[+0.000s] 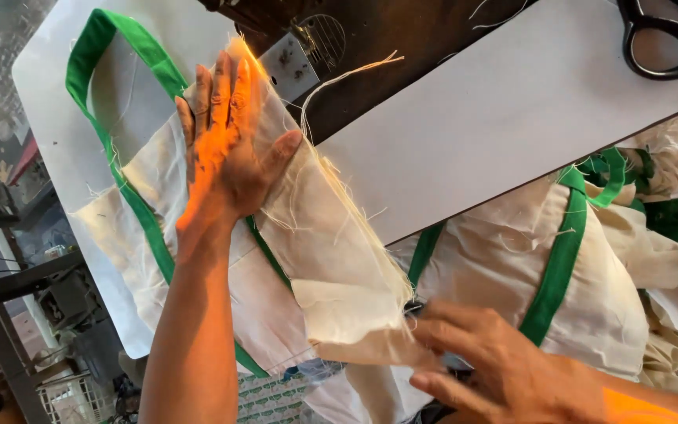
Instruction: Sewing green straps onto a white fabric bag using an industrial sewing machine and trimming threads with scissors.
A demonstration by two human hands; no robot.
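My left hand lies flat, fingers spread, on a cream cloth bag with green strap handles on the white sewing table. Its fingertips reach toward the metal plate of the sewing machine. My right hand is at the bag's near edge, fingers curled around the cloth's lower corner; a small dark object shows beside the fingers, too hidden to identify.
Black scissors rest at the table's far right corner. A pile of cream bags with green straps sits to the right below the table. Loose threads hang near the machine. Shelving and clutter stand to the left.
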